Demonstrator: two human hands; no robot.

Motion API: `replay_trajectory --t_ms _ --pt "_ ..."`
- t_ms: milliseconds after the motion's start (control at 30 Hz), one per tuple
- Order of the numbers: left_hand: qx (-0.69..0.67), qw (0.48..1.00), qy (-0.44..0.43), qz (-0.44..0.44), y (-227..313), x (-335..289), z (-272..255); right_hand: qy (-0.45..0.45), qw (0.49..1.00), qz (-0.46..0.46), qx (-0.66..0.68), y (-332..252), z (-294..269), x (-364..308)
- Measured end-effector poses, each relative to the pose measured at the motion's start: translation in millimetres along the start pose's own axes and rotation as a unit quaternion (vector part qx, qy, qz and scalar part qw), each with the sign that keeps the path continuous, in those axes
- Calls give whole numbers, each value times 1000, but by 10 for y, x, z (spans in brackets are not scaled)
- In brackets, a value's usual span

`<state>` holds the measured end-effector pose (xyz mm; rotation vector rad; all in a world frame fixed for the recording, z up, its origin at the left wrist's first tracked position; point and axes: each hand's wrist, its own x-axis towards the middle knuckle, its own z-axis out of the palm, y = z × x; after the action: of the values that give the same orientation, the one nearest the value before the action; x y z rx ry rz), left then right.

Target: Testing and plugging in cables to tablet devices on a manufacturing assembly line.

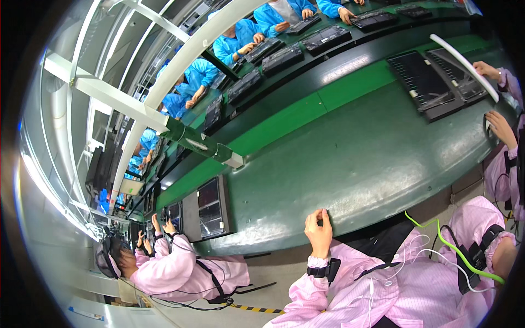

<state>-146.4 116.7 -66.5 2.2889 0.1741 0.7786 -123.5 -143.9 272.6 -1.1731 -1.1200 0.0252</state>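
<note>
**Left hand rests on the desk edge**

The left hand (319, 228), at six o'clock, sits on the near edge of the green desk (350, 158) with fingers curled together, holding nothing. The right hand is hidden; only its pink sleeve (481, 235) shows at four o'clock, so I cannot tell its state. An open black laptop chassis (424, 85) lies at two o'clock, well apart.

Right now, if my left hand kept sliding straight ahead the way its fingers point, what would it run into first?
The left hand rests at the near edge of the green work table, fingers pointing across it. Straight ahead lies only bare tabletop, then probably the dark conveyor strip beyond; depth is hard to judge in this fisheye view.
</note>
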Motion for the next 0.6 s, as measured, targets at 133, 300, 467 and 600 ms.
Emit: replay_trajectory --t_ms 133,300,467,600 --pt "4 1000 0 0 -9 -14 -38 36 953 249 -170 535 -1677 -1566" --pt "-6 1000 -3 2 14 -12 -9 201 870 421 -160 824 -3330 -3290" --pt "2 1000 -6 0 -15 -14 -16 338 877 341 3 613 -1865 -2051" --pt "-14 1000 -21 4 52 -8 71 361 894 265 -8 18 -1534 -3411"
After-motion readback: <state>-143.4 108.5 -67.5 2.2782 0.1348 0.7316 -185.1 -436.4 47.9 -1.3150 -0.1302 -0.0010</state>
